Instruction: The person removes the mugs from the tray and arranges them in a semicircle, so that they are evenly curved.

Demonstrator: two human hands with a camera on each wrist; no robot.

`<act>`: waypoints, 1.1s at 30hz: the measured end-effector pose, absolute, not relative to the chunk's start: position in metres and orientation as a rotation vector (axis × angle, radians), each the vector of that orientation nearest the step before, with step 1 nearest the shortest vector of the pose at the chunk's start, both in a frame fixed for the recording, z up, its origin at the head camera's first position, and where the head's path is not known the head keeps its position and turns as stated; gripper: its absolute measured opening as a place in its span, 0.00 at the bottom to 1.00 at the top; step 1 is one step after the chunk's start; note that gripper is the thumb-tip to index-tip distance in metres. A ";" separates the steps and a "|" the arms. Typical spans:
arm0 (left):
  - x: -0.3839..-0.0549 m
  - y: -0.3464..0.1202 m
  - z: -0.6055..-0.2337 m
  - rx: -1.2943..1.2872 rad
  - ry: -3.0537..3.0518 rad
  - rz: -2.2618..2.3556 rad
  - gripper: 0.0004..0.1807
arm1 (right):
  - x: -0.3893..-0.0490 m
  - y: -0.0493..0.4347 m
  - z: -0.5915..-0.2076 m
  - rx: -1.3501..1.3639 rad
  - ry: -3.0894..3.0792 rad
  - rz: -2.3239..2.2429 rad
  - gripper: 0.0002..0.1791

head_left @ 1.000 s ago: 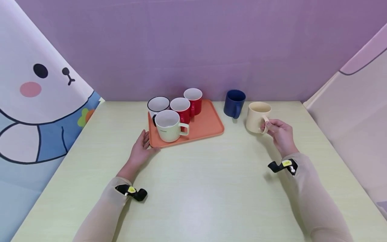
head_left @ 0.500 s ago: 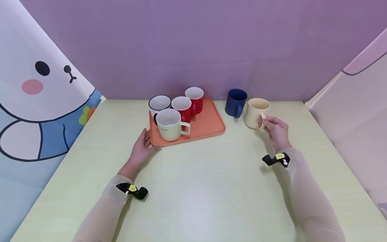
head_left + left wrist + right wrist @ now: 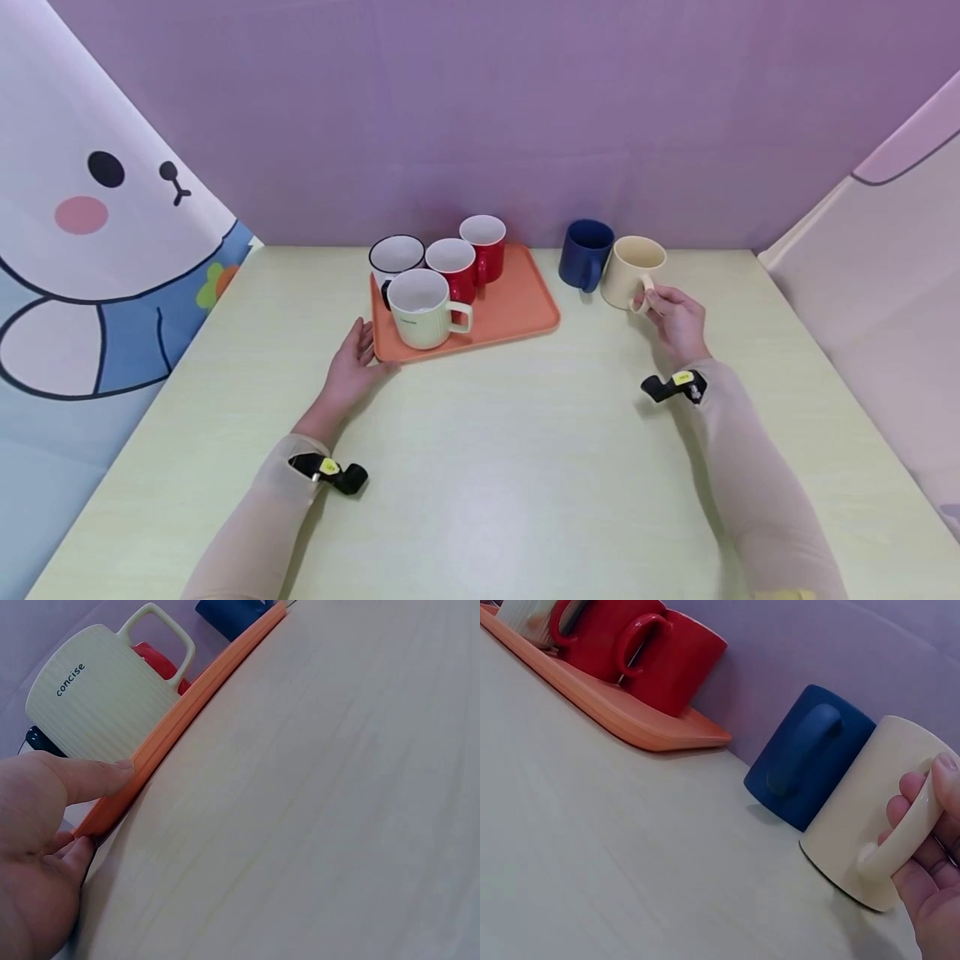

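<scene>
My right hand point(image 3: 678, 321) grips the handle of a cream mug point(image 3: 630, 271), fingers through the loop and thumb on top in the right wrist view. The mug is upright, close beside a blue mug point(image 3: 585, 254); whether its base touches the table I cannot tell. At the near left corner of an orange tray point(image 3: 517, 304), my left hand point(image 3: 351, 367) holds the edge, with the thumb on the rim and the fingertips at the corner. A ribbed white mug point(image 3: 97, 690) marked "concise" stands on the tray near that hand.
Behind the ribbed mug on the tray are a black-rimmed white mug point(image 3: 393, 254) and two red mugs, one nearer point(image 3: 461, 283) and one farther back point(image 3: 491, 260). A purple cloth point(image 3: 480, 125) hangs along the back of the pale table point(image 3: 487, 467).
My right hand has brought the cream mug leftward and back, closing the gap to the blue mug. My left hand and the tray stay in place; the head view shifts slightly.
</scene>
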State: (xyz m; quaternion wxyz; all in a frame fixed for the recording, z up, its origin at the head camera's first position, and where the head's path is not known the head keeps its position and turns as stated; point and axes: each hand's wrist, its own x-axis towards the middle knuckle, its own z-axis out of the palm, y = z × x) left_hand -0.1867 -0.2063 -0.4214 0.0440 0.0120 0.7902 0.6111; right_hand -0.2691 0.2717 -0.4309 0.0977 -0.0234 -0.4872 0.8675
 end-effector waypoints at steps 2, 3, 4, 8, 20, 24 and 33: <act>-0.187 -0.207 -0.422 0.044 2.419 1.866 0.53 | -0.271 0.272 -0.432 -0.097 -1.472 2.554 0.14; -0.187 -0.206 -0.421 0.041 2.420 1.864 0.53 | -0.272 0.272 -0.432 -0.115 -1.495 2.542 0.14; -0.187 -0.206 -0.421 0.039 2.420 1.863 0.53 | -0.272 0.271 -0.431 -0.124 -1.502 2.545 0.14; -0.190 -0.209 -0.427 0.015 2.420 1.859 0.53 | -0.275 0.271 -0.430 -0.157 -1.537 2.548 0.10; -0.200 -0.217 -0.448 0.037 2.460 1.859 0.56 | -0.273 0.272 -0.428 -0.136 -1.586 2.589 0.10; -0.198 -0.215 -0.442 0.023 2.433 1.865 0.55 | -0.272 0.272 -0.426 -0.142 -1.572 2.603 0.09; -0.198 -0.215 -0.447 0.026 2.456 1.857 0.55 | -0.268 0.272 -0.423 -0.177 -1.562 2.593 0.10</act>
